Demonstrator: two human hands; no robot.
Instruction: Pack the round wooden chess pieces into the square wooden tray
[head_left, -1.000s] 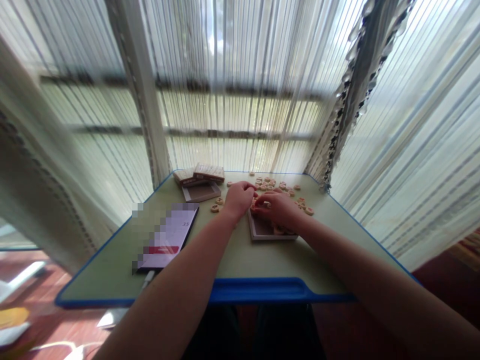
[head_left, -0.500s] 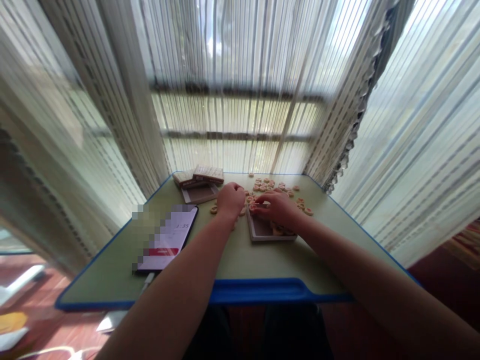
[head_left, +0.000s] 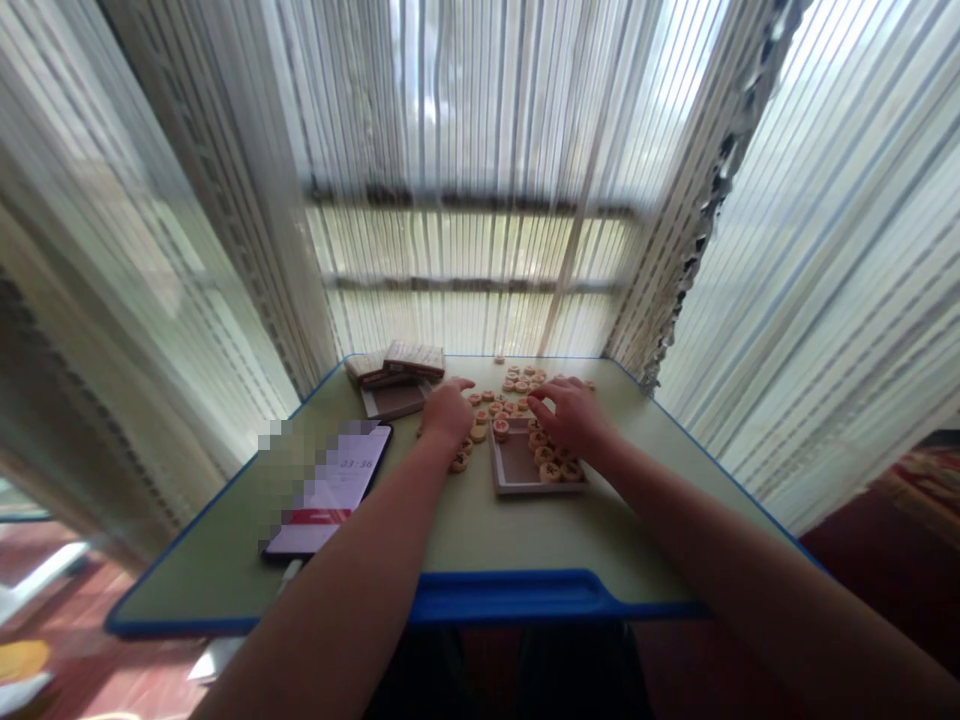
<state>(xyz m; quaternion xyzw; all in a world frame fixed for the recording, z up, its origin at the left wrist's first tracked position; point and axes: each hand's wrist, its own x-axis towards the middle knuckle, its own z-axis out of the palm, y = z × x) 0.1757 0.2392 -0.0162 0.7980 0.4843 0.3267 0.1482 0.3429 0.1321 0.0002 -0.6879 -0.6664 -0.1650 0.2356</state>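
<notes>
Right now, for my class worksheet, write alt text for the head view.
Round wooden game pieces lie scattered on a green table; the right hand is over a shallow tray holding some pieces, the left hand beside it. A phone lies to the left; sheer curtains hang behind.

L hand (head_left: 446,412) is being rested, loosely curled, on green table (head_left: 480,530) just beside loose xiangqi discs (head_left: 480,415). R hand (head_left: 574,415) is being spread over shallow wooden tray (head_left: 514,470), w/ fingers (head_left: 541,400) near discs. More discs are being held in tray's R side. Lit phone (head_left: 345,480) is being left nr L forearm (head_left: 360,590).
</notes>
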